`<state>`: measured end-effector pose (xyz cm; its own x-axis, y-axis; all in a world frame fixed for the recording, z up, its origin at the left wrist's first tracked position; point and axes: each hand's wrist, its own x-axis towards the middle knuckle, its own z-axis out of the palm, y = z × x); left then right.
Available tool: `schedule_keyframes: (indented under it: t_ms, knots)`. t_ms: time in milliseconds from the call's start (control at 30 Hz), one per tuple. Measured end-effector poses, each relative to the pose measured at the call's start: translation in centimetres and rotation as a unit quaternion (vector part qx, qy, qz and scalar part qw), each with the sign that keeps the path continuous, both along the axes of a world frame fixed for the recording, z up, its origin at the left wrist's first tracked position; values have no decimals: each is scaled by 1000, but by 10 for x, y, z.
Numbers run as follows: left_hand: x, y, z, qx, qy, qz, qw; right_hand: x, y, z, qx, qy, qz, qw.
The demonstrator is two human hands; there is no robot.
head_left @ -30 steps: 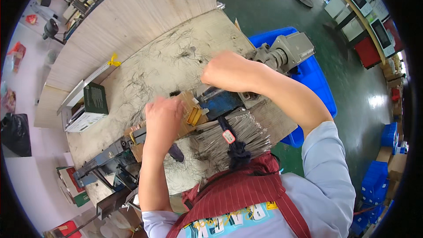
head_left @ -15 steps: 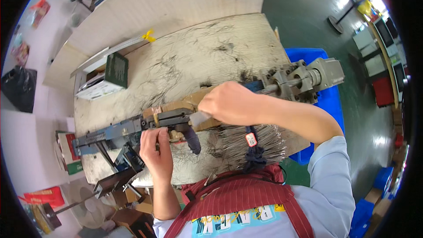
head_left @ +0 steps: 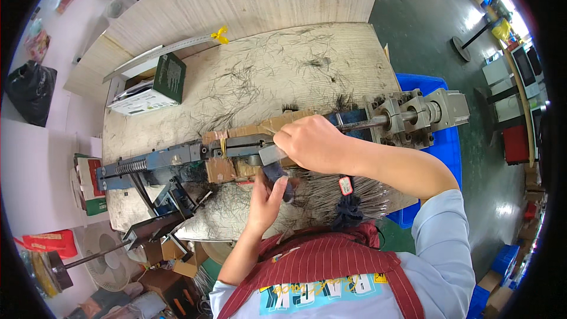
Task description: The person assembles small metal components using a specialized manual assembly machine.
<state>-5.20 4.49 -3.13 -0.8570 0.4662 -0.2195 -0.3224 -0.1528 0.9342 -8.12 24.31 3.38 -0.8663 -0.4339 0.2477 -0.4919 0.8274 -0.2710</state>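
Note:
My right hand (head_left: 313, 145) is closed, its fingertips at the upper corner of a small grey rectangular block (head_left: 271, 155) above the middle of a long bench fixture (head_left: 177, 156). Just below, my left hand (head_left: 266, 204) has its thumb and fingers around a dark, cloth-wrapped handle (head_left: 273, 171) that slants down from the fixture. Part of the left fingers is blurred behind it. Brown cardboard (head_left: 220, 170) lies under the fixture's dark clamp bar (head_left: 247, 142). A bundle of thin metal wires (head_left: 375, 192) with a red-edged tag (head_left: 345, 185) lies near my right forearm.
The worktable (head_left: 266, 71) is strewn with loose wire bits. A steel ruler (head_left: 171, 50) leans over an open box (head_left: 168, 80) at the back left. A motor-like unit (head_left: 446, 109) ends the fixture at right, above a blue bin (head_left: 446, 159). Black brackets (head_left: 171, 207) stand at lower left.
My left hand has left the fixture's left part and moved right to the dark handle. My right hand stays at the grey block. The view has shifted slightly.

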Motion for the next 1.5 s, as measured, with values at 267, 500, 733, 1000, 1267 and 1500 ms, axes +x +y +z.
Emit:
schedule_keyframes:
  t_ms: [267, 500, 733, 1000, 1267, 1500]
  knots:
    - [-77, -88, 109, -258, -9, -212, 943, -24, 14, 19, -58, -249, -25, 966]
    - [1, 17, 63, -196, -131, -194, 952, -12, 3, 16, -43, -202, -24, 978]
    - [37, 9, -39, -302, 215, -6, 929, 53, -24, -20, 48, -172, 43, 983]
    - [26, -42, -22, -225, 241, -10, 944, 48, -4, -33, -2, 22, -49, 999]
    - [13, -117, -16, -207, -46, 327, 921, 52, 29, -53, -25, -24, -100, 994]
    - [5, -119, -39, -282, 134, 340, 887, 77, 30, -37, -108, -66, -137, 982]
